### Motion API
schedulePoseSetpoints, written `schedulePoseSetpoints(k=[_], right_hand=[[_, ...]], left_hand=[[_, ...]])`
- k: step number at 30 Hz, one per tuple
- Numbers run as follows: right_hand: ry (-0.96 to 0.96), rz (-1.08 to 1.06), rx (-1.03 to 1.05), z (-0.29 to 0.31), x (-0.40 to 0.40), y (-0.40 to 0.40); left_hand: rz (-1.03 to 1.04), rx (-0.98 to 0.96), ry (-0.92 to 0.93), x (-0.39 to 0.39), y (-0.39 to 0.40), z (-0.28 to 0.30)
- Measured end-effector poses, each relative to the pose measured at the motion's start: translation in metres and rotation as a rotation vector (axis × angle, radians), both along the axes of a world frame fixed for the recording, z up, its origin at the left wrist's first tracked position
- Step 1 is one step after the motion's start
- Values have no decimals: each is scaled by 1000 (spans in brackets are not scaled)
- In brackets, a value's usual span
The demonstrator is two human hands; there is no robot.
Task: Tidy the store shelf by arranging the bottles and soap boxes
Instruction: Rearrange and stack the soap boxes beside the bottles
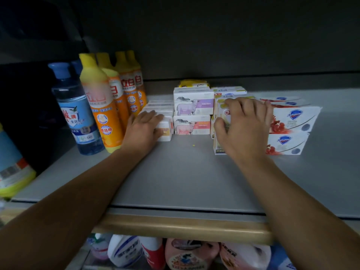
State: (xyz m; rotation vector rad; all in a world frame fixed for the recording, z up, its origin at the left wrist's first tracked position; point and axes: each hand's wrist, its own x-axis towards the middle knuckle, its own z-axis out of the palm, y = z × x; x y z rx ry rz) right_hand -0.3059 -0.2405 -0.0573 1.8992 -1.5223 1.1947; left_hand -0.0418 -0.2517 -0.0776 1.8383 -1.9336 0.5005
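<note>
Nearest, both forearms reach over the shelf (175, 182) edge. The left hand (145, 126) lies flat, fingers straight, on the white boxes (165, 125), likely to square that row. The right hand (245, 121) curls around the yellow-trimmed boxes (220, 112), thumb on the front face, probably aligning them with the sheep boxes (191, 111). Red boxes (292, 121) sit right; bottles (101, 102) stand upright at left.

Orange bottle (101, 106): 立白 (食品用 below)

Dim light falls on a grey shelf board (185, 182) with a dark back panel (214, 36).
</note>
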Motion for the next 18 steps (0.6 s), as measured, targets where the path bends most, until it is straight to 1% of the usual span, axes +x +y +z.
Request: schedulePoseSetpoints(k=[7,12,16,18], right_hand=[[-18,10,-3,0,0,-1],[-13,19,-9,0,0,-1],[0,22,-4,1,-1,1],[21,22,10,4,-2,3]], left_hand=[[-67,0,-13,5,-7,-2],[-45,6,-13,5,-11,-2],[-28,70,-4,2,-7,3],[-46,48,17,-1,5,9]])
